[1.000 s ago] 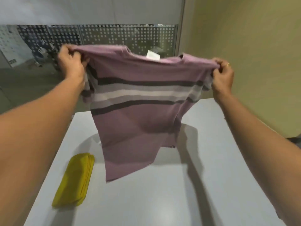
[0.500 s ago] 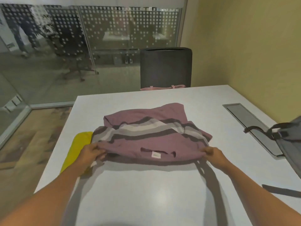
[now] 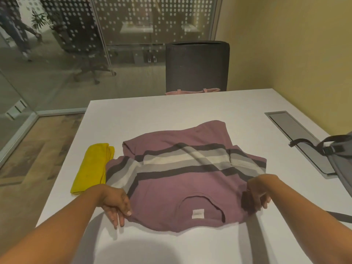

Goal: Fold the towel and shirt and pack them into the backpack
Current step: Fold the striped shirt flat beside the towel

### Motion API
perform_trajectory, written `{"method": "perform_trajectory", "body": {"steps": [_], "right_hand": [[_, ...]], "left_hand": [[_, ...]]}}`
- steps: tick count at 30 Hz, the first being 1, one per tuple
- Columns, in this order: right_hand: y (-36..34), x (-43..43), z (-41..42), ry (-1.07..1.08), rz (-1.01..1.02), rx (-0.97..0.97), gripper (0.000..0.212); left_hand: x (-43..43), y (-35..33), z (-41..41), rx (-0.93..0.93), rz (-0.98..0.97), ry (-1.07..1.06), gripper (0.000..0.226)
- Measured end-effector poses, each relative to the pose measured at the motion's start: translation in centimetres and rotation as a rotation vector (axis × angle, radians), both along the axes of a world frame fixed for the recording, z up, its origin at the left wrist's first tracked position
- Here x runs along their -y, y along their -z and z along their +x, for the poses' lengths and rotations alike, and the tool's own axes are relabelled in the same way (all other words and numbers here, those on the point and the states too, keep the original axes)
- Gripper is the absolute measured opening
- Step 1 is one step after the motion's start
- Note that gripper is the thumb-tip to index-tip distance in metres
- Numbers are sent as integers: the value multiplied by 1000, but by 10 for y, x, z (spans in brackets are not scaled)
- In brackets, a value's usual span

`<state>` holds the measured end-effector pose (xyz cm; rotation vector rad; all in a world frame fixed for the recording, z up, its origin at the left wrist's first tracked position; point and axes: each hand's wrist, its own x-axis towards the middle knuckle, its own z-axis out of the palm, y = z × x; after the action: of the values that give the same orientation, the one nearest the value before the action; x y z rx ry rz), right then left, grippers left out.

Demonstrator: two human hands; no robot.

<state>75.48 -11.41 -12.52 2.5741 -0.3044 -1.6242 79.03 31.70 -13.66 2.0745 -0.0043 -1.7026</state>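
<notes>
Striped purple shirt (image 3: 182, 187) is lying spread on the white table (image 3: 171, 111), collar end nearest the person, folded yellow towel (image 3: 93, 166) right against its sleeve. Right hand (image 3: 258, 196) has fingers curled round one shoulder edge, gripping it. Left hand (image 3: 116, 203) has its thumb on the other shoulder corner, fingers straightish on the table, can't tell if it's pinching.

The purple striped shirt (image 3: 182, 183) lay spread on the white table (image 3: 171, 111), collar nearest the person. The left hand (image 3: 116, 201) and right hand (image 3: 257, 193) each pinched a shoulder. A folded yellow towel (image 3: 91, 168) lay just beside its left sleeve, and a grey backpack (image 3: 342, 164) sat at the right edge.
</notes>
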Motion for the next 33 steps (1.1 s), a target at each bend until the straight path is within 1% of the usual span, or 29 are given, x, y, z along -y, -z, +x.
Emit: {"method": "perform_trajectory", "body": {"steps": [1, 2, 3, 5, 6, 8, 10, 12, 13, 15, 18, 20, 22, 23, 24, 25, 26, 27, 28, 29, 31, 32, 33], "right_hand": [[-3, -3, 3, -26, 5, 2, 10], [-5, -6, 6, -32, 16, 23, 9], [-7, -10, 11, -18, 50, 71, 11], [-8, -14, 26, 32, 128, 231, 29], [-7, -16, 37, 67, 165, 329, 30], [-5, -18, 59, 144, 228, 499, 22], [1, -18, 81, 195, 243, 656, 20], [10, -16, 104, 261, 256, 817, 18], [14, -15, 115, 315, 284, 887, 17], [22, -13, 135, 410, 337, 977, 19], [30, -12, 159, 541, 368, 1032, 34], [35, -13, 169, 587, 373, 1020, 42], [39, -12, 177, 634, 357, 961, 49], [42, -11, 181, 667, 360, 936, 48], [45, -11, 184, 708, 366, 923, 42], [48, -10, 186, 757, 377, 922, 35], [50, -10, 188, 813, 393, 922, 32], [53, -9, 191, 861, 396, 915, 32], [55, -9, 192, 885, 377, 902, 33], [56, -9, 192, 892, 352, 891, 33], [59, -7, 195, 929, 351, 924, 24], [60, -6, 196, 989, 407, 967, 23], [61, -4, 197, 1068, 497, 1020, 26]], "left_hand": [[1, 0, 3, 8, -2, -9, 11], [3, 0, 7, 45, -12, -49, 12], [4, 1, 12, 115, -23, -101, 13], [8, 2, 25, 307, -73, -263, 17], [12, 2, 32, 414, -105, -367, 18], [17, 4, 51, 636, -107, -537, 20], [22, 7, 73, 824, -48, -654, 20], [27, 10, 96, 924, 27, -734, 15], [30, 10, 106, 940, 54, -779, 19], [37, 12, 123, 904, 81, -879, 26], [46, 19, 145, 795, 132, -958, 26], [50, 23, 157, 736, 135, -1011, 28], [50, 31, 168, 682, 108, -1066, 39], [49, 35, 174, 656, 85, -1106, 44], [48, 35, 178, 616, 58, -1162, 45], [46, 38, 183, 570, 18, -1239, 38], [45, 39, 188, 512, -29, -1321, 27], [44, 40, 191, 456, -63, -1392, 18], [44, 39, 193, 405, -94, -1446, 18], [43, 38, 196, 362, -141, -1487, 19], [40, 40, 204, 298, -232, -1535, 34], [39, 40, 207, 284, -269, -1565, 38], [38, 37, 209, 284, -317, -1593, 38]]}}
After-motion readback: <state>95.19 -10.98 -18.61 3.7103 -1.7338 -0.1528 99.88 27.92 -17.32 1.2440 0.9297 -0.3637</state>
